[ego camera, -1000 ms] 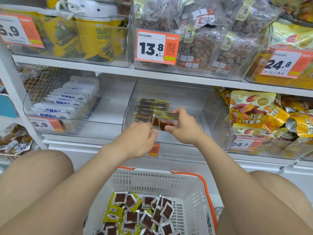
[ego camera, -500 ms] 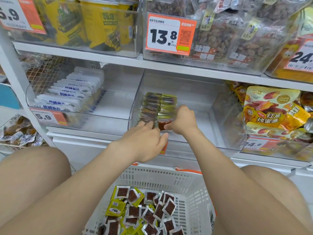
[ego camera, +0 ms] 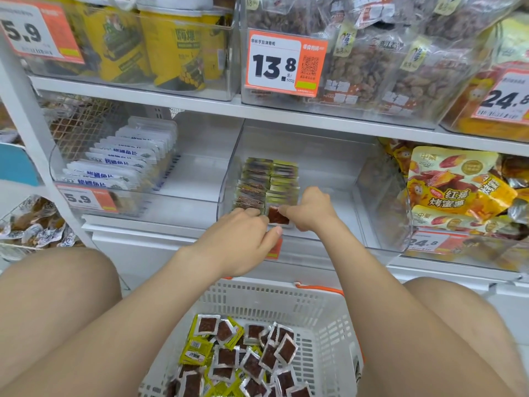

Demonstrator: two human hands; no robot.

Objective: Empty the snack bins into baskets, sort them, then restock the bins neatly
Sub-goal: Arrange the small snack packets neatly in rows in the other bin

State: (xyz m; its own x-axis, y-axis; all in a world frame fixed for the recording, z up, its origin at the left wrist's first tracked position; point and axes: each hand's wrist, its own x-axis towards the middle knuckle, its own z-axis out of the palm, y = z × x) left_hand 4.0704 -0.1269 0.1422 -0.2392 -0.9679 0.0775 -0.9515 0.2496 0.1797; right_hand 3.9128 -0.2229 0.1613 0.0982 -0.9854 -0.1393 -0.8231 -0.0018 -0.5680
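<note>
Far left, side bin [ego camera: 200, 179] with white-and-blue packets [ego camera: 123, 164] standing in a row. Left hand [ego camera: 243, 239] reaches into the clear middle bin [ego camera: 375, 219], fingers fairly straight, tips touching the front of the left packet row [ego camera: 252, 190], thumb out to the side; not holding anything. Two neat rows stand side by side at the bin's left half. Front packet [ego camera: 277, 216], red-brown window facing the camera, upright at the front of the right row. Right hand [ego camera: 310, 210] curled over it, thumb and forefinger apparently pinching its top edge; grip partly hidden. Below, between the knees, white basket [ego camera: 329, 316] with loose packets [ego camera: 246, 356] in a jumble. Far right, yellow sweet-potato bags [ego camera: 452, 190] in the next bin.
</note>
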